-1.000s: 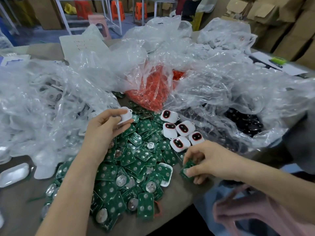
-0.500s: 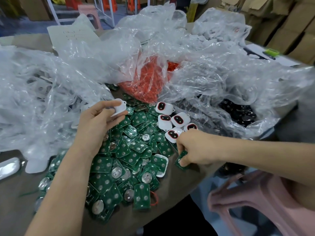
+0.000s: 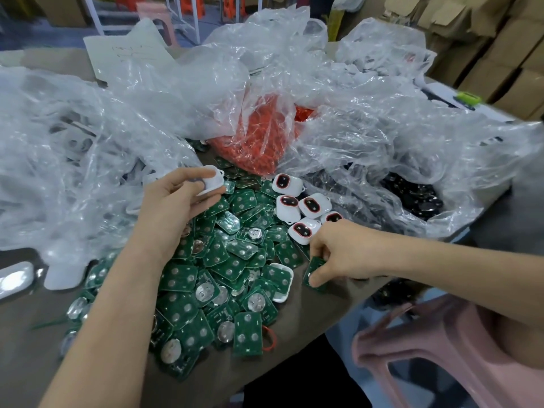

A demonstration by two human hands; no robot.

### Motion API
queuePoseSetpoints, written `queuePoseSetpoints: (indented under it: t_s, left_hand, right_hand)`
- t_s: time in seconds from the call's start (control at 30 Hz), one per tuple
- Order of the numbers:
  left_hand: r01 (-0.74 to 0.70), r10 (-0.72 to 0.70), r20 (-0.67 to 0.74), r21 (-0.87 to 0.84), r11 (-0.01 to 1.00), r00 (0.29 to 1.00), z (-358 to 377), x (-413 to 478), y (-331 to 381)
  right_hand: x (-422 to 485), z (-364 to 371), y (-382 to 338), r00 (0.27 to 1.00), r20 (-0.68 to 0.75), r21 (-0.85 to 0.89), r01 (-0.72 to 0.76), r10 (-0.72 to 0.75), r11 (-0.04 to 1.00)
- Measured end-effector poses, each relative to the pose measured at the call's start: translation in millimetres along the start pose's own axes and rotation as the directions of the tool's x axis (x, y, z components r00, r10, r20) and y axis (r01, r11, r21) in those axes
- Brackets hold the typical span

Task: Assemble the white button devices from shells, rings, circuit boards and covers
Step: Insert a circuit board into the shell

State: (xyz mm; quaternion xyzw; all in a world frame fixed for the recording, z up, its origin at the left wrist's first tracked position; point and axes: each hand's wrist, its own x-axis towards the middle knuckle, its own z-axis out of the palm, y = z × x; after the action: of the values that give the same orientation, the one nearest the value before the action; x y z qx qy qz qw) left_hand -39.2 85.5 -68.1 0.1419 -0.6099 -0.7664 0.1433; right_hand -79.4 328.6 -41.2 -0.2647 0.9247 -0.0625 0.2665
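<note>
My left hand [image 3: 173, 198] holds a white shell [image 3: 212, 180] between thumb and fingers, above the far side of a pile of green circuit boards [image 3: 212, 272]. My right hand [image 3: 338, 254] pinches one green circuit board [image 3: 312, 270] at the pile's right edge, near the table's front edge. Several finished white devices with black buttons ringed in red [image 3: 306, 210] lie just beyond my right hand. Another white shell [image 3: 284, 282] lies in the pile with a board in it.
Clear plastic bags surround the pile: white parts at the left [image 3: 67, 160], orange rings in the middle [image 3: 265, 142], black pieces at the right [image 3: 412, 195]. A red ring [image 3: 269, 338] lies at the pile's front. A pink stool [image 3: 441, 354] stands below the table edge.
My right hand has lifted its green board slightly and shifted left along the pile's edge. My left hand keeps holding the white shell in about the same place.
</note>
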Motion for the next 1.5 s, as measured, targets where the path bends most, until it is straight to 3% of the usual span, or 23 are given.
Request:
queuePoseSetpoints:
  t_s: [0.1, 0.3, 0.67, 0.87, 0.97, 1.03, 1.1, 1.2, 1.33, 1.5]
  left_hand:
    - [0.003, -0.003, 0.0, -0.001, 1.0, 1.0, -0.5, 0.2, 0.1]
    - [0.009, -0.009, 0.0, -0.004, 1.0, 1.0, -0.8, 0.1, 0.4]
    - [-0.017, 0.017, -0.004, 0.014, 1.0, 1.0, 0.0, 0.1, -1.4]
    - [-0.001, 0.001, 0.007, 0.006, 1.0, 1.0, -0.2, -1.3, -0.3]
    - [0.001, -0.001, 0.008, 0.023, 1.0, 1.0, -0.3, -1.9, -0.9]
    - [-0.007, 0.007, 0.011, 0.045, 0.999, 1.0, -0.4, -1.8, -1.0]
    - [-0.002, 0.001, 0.025, 0.059, 0.998, 1.0, -0.7, -2.6, -0.3]
    - [0.007, -0.012, 0.05, 0.099, 0.995, 0.999, -1.3, -3.6, 0.5]
    - [0.003, -0.012, 0.061, 0.146, 0.989, 0.998, -0.3, -5.5, 3.1]
    - [-0.024, 0.013, 0.078, 0.15, 0.988, 0.997, -0.1, -6.6, 5.7]
  right_hand:
    - [0.5, 1.0, -5.0, 1.0, -0.01, -0.041, 0.006, -0.007, 0.999]
    - [-2.4, 9.1, -17.4, 0.997, -0.05, -0.297, 0.036, -0.054, 0.954]
    - [-5.1, 12.4, -20.8, 0.996, -0.077, -0.307, 0.025, -0.051, 0.951]
    - [-31.6, 40.5, -35.1, 0.955, -0.176, -0.512, 0.119, -0.24, 0.85]
    - [-32.1, 25.7, -18.2, 0.916, -0.321, -0.366, 0.114, -0.24, 0.924]
    - [-26.7, 2.2, -7.0, 0.881, -0.452, -0.055, 0.133, -0.144, 0.99]
    - [-19.8, -15.6, -4.5, 0.856, -0.517, 0.242, 0.161, -0.014, 0.957]
    - [-5.0, -29.8, -12.4, 0.909, -0.418, 0.452, 0.209, -0.001, 0.867]
    - [19.8, -52.1, -32.0, 0.952, -0.298, 0.752, 0.276, -0.065, 0.598]
    - [48.4, -75.0, -53.7, 0.948, -0.283, 0.737, 0.31, -0.143, 0.6]
